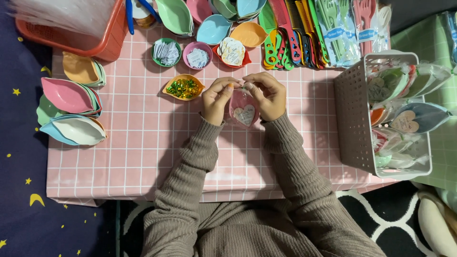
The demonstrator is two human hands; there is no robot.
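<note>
**Pink pouch pinched between both hands at mid-desk**

Pink gridded cloth covers the desk (pixel 133 157). At its left edge lie stacks of leaf-shaped dishes (pixel 71 112) in pink, green, orange and pale blue, below a red basket (pixel 102 40). Further right, a small orange dish of green and gold sweets (pixel 183 88) sits just beside the left hand (pixel 216 100). That hand is curled, thumb and fingertips closed on the top edge of a clear wrapped pink dish (pixel 243 108) with a heart-shaped tag. The right hand (pixel 268 96) pinches the same top edge from the other side, fingers bent inward, so the packet hangs between both, just above the cloth. Behind them stand little bowls of paper slips (pixel 167 52), coloured combs (pixel 285 33) and packed forks. At far right, a white perforated basket (pixel 354 119) holds finished wrapped dishes.
</note>
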